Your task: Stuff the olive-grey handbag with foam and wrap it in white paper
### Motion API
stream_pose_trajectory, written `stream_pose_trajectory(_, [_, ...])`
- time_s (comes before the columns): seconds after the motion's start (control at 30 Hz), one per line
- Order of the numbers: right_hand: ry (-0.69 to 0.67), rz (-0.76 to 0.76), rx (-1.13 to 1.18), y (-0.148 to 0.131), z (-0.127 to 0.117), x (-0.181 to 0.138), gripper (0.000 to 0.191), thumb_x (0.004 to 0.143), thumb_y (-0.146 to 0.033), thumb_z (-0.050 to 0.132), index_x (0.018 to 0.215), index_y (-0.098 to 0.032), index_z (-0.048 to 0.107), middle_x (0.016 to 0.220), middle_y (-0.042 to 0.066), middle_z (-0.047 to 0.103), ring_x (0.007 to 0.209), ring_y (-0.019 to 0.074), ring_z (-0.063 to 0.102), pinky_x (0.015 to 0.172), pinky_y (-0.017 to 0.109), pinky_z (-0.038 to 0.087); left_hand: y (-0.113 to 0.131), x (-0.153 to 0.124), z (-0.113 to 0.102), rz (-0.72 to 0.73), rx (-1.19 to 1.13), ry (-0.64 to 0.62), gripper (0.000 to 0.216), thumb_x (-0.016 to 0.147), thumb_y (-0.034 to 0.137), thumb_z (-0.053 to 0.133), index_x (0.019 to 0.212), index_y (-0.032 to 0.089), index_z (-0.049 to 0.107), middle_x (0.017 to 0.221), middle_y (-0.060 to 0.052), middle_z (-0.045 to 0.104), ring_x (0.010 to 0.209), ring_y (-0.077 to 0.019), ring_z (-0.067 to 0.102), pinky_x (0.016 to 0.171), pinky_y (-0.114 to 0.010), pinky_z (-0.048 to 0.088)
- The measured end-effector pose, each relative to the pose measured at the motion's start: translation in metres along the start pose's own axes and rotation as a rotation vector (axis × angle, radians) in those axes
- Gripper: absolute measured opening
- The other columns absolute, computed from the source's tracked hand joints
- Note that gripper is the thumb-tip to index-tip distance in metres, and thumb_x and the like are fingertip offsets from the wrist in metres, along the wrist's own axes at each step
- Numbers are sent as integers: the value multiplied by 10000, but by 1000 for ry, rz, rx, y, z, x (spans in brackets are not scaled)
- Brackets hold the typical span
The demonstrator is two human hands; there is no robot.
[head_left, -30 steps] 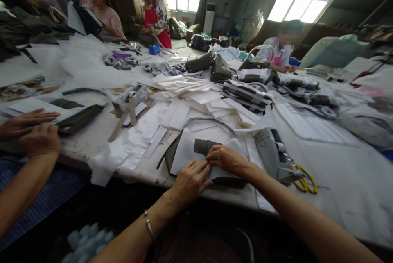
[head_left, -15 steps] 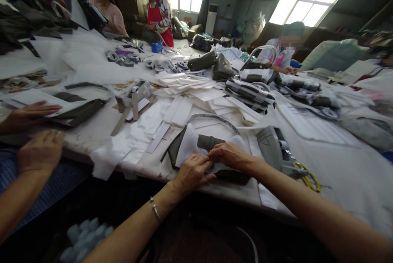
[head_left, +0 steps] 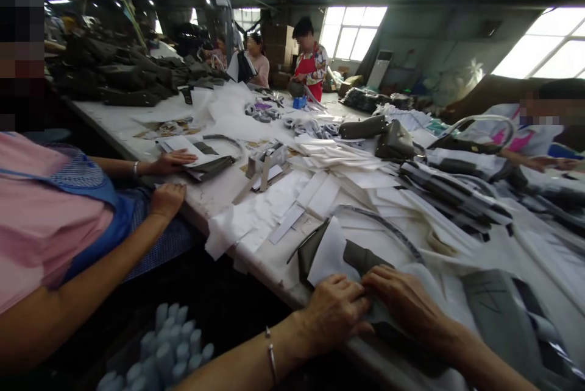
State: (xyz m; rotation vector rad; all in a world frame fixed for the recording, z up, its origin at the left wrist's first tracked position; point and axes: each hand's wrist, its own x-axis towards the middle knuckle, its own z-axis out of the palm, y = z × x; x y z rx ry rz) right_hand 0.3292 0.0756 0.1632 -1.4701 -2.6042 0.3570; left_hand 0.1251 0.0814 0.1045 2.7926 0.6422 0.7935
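My left hand (head_left: pixel 336 312) and my right hand (head_left: pixel 404 302) meet at the near edge of the white table (head_left: pixel 219 193). Both have fingers curled and pressed onto a dark olive handbag piece (head_left: pixel 361 259) that is partly wrapped in white paper (head_left: pixel 329 252). The fingertips touch each other at the olive flap. A silver bracelet (head_left: pixel 270 363) circles my left wrist. A grey curved handle (head_left: pixel 384 229) arcs just beyond the piece.
A grey tape dispenser (head_left: pixel 498 312) sits right of my hands. A co-worker in pink and blue (head_left: pixel 59 214) sits at the left, hands by another olive piece (head_left: pixel 212 167). White paper strips (head_left: pixel 315 190), wrapped bags (head_left: pixel 397 141) and more people fill the table beyond.
The camera has swung left and up, so my hands now sit low in the frame and the co-worker on the left shows fully. My hands stay together on the olive piece.
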Motion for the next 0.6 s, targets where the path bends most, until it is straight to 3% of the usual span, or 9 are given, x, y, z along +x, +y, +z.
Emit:
stream_pose_trajectory(0.17, [64, -31, -98, 3, 12, -2, 210, 841, -35, 492, 780, -211, 589, 794, 35, 640, 680, 185, 598, 614, 303, 415, 9, 0, 2, -41, 41, -28, 427, 845, 507, 697, 1047, 142, 607, 1056, -73, 657, 1026, -226, 615, 1001, -401, 453])
stream_pose_trajectory(0.37, [101, -67, -69, 5, 17, -5, 208, 867, -65, 446, 815, -229, 562, 821, 52, 619, 703, 188, 583, 615, 303, 443, 7, -3, 5, 7, 132, -29, 241, 979, 248, 498, 1184, 172, 599, 1200, -93, 645, 1101, -194, 609, 1077, -401, 413])
stream_pose_trajectory(0.6, [250, 87, -228, -8, 28, 4, 243, 825, -66, 457, 755, -297, 422, 747, 82, 588, 666, 259, 576, 517, 377, 436, 4, 1, 3, 11, 94, 14, 284, 1014, 257, 373, 1136, 181, 618, 1100, -83, 668, 1054, -191, 620, 1063, -385, 443])
